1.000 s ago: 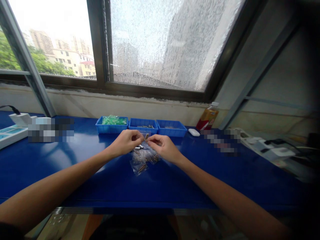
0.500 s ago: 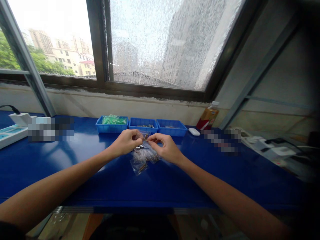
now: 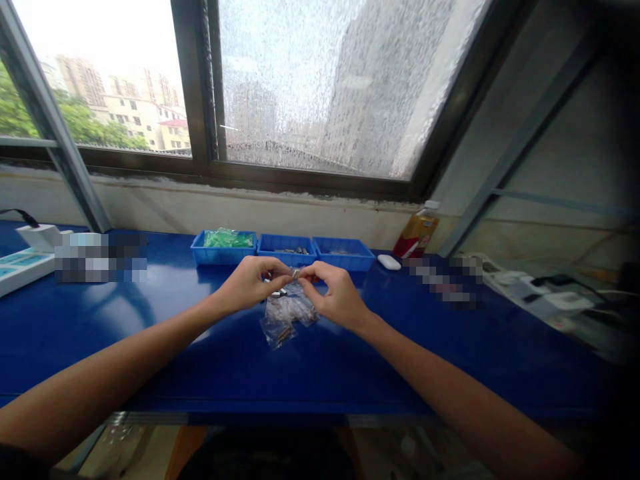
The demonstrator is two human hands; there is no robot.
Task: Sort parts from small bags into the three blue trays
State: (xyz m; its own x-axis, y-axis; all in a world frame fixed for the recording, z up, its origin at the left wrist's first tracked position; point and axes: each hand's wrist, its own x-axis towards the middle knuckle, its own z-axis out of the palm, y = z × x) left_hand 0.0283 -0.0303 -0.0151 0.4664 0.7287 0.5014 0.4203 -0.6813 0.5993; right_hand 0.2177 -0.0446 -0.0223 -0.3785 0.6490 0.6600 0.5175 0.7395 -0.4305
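Note:
My left hand (image 3: pixel 256 281) and my right hand (image 3: pixel 334 291) meet over the middle of the blue table, fingertips pinched close together. Between them is a small clear plastic bag (image 3: pixel 295 273) with something brownish in it, partly covered by the fingers. Below the hands lies a loose pile of clear plastic bags (image 3: pixel 287 312), several of them holding small brown, metal-looking pieces. A few small white-and-black pieces (image 3: pixel 278 291) show beside my left fingertips, too small to name.
Three blue bins stand behind the hands: one with green packets (image 3: pixel 227 238), a middle bin (image 3: pixel 264 255) with small metal parts, and a right bin (image 3: pixel 345 261). Right of them are a white case (image 3: pixel 389 262) and a bottle (image 3: pixel 417 232). A power strip (image 3: pixel 27 268) lies left.
My fingertips have come closer together, and the left hand has shifted slightly right. Less of the small bag between them shows now. The pile and bins have stayed put.

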